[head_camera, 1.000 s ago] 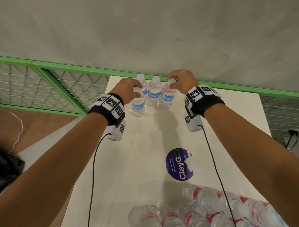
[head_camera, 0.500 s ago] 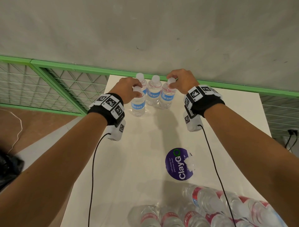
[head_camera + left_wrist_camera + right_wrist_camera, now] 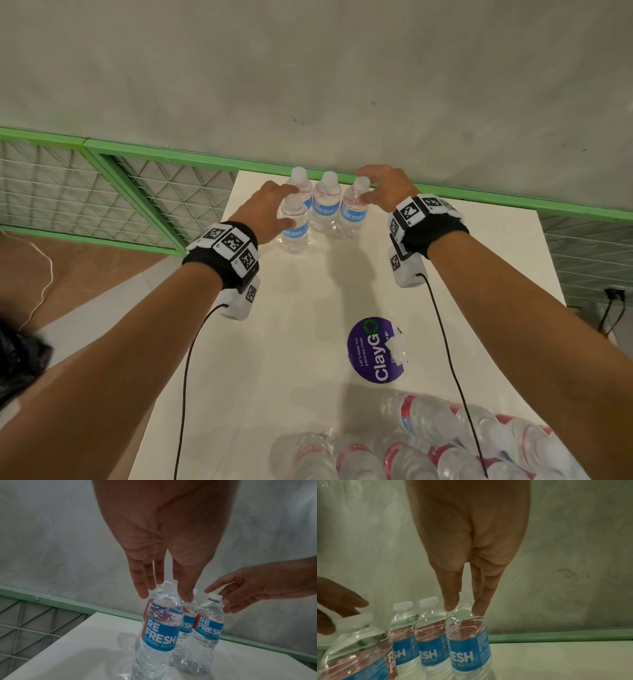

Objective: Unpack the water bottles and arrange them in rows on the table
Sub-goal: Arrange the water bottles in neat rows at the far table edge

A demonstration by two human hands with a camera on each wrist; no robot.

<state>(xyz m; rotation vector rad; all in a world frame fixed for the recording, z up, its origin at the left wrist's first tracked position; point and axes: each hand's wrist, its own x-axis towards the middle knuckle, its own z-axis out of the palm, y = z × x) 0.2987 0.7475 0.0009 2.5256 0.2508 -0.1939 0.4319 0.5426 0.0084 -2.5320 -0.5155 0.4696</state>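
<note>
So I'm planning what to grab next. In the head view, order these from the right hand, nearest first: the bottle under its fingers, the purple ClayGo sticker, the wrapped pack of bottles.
1. Bottle, at the right hand.
2. ClayGo sticker, mid-table.
3. Wrapped pack, near edge.

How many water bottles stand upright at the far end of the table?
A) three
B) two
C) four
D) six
C: the head view shows three upright bottles in a row by the table's far edge and a fourth bottle in front, under the left hand.
</note>
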